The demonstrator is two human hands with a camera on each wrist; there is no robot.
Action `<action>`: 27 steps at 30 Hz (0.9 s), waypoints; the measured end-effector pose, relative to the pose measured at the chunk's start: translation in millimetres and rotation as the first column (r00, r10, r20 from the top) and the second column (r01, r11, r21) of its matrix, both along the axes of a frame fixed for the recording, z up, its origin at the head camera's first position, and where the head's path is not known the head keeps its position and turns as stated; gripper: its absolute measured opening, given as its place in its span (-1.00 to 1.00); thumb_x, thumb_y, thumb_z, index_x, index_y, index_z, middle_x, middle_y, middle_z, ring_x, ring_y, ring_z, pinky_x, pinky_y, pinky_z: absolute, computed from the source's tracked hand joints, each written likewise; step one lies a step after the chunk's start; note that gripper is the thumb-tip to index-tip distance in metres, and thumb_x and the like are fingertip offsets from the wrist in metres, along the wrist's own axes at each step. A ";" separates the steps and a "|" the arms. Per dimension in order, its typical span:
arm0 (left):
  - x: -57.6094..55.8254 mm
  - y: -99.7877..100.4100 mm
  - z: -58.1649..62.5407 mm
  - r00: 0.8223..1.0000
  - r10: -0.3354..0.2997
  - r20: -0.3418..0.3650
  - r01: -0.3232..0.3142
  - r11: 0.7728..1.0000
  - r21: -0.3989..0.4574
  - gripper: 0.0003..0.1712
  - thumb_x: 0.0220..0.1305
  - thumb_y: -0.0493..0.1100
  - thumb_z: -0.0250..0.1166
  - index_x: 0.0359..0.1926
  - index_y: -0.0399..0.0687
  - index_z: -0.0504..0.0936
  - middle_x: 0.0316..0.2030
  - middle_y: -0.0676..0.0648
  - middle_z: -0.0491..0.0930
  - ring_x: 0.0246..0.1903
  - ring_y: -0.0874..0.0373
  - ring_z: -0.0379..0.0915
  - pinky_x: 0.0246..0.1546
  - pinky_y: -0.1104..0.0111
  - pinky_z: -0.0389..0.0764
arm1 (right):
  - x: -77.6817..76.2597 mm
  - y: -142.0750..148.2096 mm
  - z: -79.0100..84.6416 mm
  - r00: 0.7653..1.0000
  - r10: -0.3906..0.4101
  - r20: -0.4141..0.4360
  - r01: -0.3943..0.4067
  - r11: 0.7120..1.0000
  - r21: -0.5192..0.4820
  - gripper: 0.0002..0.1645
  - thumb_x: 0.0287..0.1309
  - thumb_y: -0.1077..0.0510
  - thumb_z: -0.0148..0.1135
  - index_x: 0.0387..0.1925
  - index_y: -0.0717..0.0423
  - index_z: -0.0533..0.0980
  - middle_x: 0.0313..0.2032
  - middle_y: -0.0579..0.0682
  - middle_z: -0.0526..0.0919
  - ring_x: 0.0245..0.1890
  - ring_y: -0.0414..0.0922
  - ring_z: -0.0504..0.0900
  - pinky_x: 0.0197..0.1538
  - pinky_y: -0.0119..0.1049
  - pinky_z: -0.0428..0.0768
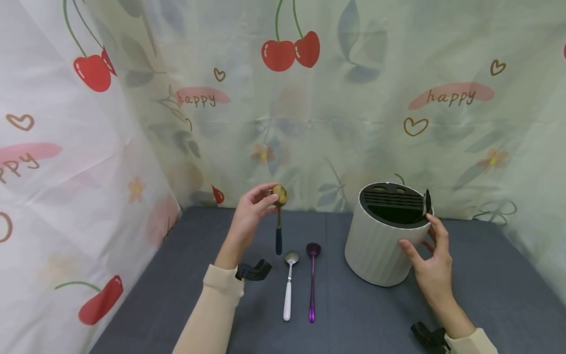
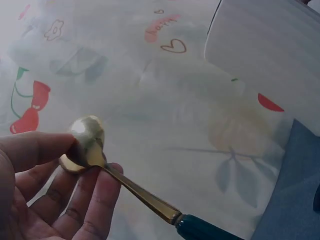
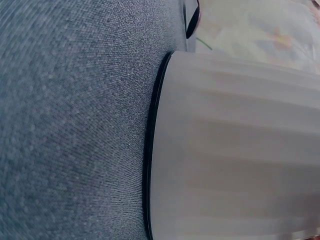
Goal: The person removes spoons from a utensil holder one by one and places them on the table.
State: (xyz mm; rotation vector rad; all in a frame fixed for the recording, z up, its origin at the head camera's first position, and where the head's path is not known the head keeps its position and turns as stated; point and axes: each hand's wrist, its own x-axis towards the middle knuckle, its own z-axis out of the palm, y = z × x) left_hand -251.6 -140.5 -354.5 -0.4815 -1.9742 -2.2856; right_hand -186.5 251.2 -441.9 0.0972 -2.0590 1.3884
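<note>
My left hand (image 1: 251,209) pinches a gold spoon (image 1: 279,216) by its bowl, thumb on one face and fingers behind. The spoon's dark green handle (image 2: 202,229) points down, above the table. On the right, my right hand (image 1: 435,268) holds the side of a white ribbed utensil holder (image 1: 380,250), thumb on the front wall and fingertips near the rim. Its black top (image 1: 389,199) has slots, round holes and a larger opening. A shiny dark oval piece (image 1: 426,201) stands upright at the right rim; its kind is unclear. In the right wrist view, the holder's wall shows but not the hand's grip.
Between the hands, a white-handled spoon (image 1: 288,290) and a purple spoon (image 1: 312,285) lie side by side on the dark grey tablecloth (image 1: 177,300). A patterned curtain (image 1: 309,147) with cherries hangs behind and at the sides of the table.
</note>
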 end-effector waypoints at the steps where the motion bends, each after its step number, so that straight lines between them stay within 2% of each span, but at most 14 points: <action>1: 0.1 -2.3 -1.0 1.000 -0.004 0.007 0.004 1.000 -0.018 -0.59 0.50 -0.31 0.26 0.30 -0.34 0.57 -0.07 -0.08 0.61 -0.08 0.09 0.62 -0.01 0.23 0.71 | 0.0 -0.2 0.1 1.000 0.000 0.000 0.000 1.000 0.000 0.06 0.20 0.37 0.46 0.60 -0.14 0.18 0.52 -0.15 0.26 0.41 -0.26 0.30 0.39 -0.41 0.30; 8: 1.9 -17.4 -11.9 0.997 -0.013 0.082 0.024 0.989 -0.143 -0.57 0.48 -0.30 0.29 0.30 -0.33 0.58 -0.10 -0.09 0.62 -0.12 0.10 0.65 -0.12 0.24 0.76 | 0.0 -0.3 0.8 1.000 0.001 0.006 -0.001 1.000 0.004 0.07 0.20 0.37 0.46 0.60 -0.16 0.17 0.52 -0.15 0.25 0.43 -0.20 0.30 0.38 -0.42 0.30; 12: 3.3 -22.7 -20.0 0.990 -0.034 0.137 0.058 0.982 -0.178 -0.56 0.47 -0.26 0.32 0.29 -0.31 0.60 -0.07 -0.11 0.64 -0.14 0.09 0.68 -0.11 0.16 0.78 | -0.2 0.5 0.0 1.000 0.001 0.001 -0.001 1.000 0.005 0.07 0.20 0.37 0.46 0.60 -0.15 0.17 0.52 -0.15 0.25 0.43 -0.22 0.30 0.39 -0.41 0.30; 16: 4.7 -27.9 -30.5 0.983 -0.050 0.177 0.086 0.976 -0.200 -0.56 0.48 -0.23 0.31 0.30 -0.30 0.60 -0.04 -0.12 0.65 -0.15 0.09 0.68 -0.11 0.17 0.78 | -0.7 -0.6 -0.3 1.000 0.005 -0.006 -0.005 1.000 0.002 0.06 0.20 0.37 0.46 0.60 -0.14 0.17 0.52 -0.16 0.26 0.41 -0.24 0.30 0.39 -0.40 0.31; 20: 4.6 -31.2 -44.9 0.973 -0.055 0.223 0.103 0.973 -0.207 -0.55 0.48 -0.23 0.31 0.30 -0.31 0.60 -0.04 -0.13 0.67 -0.16 0.09 0.68 -0.16 0.22 0.79 | -1.0 -1.4 0.0 1.000 0.009 -0.010 -0.009 1.000 0.003 0.06 0.20 0.37 0.46 0.60 -0.14 0.17 0.52 -0.16 0.26 0.41 -0.28 0.30 0.40 -0.38 0.31; 27: -2.3 -36.3 -77.8 0.951 -0.042 0.306 0.117 0.966 -0.230 -0.56 0.50 -0.25 0.28 0.31 -0.32 0.58 -0.03 -0.18 0.67 -0.18 0.09 0.69 -0.17 0.25 0.79 | -0.9 0.7 -0.6 1.000 0.011 -0.018 -0.011 1.000 0.003 0.06 0.19 0.38 0.45 0.60 -0.14 0.18 0.53 -0.15 0.25 0.42 -0.26 0.29 0.38 -0.43 0.29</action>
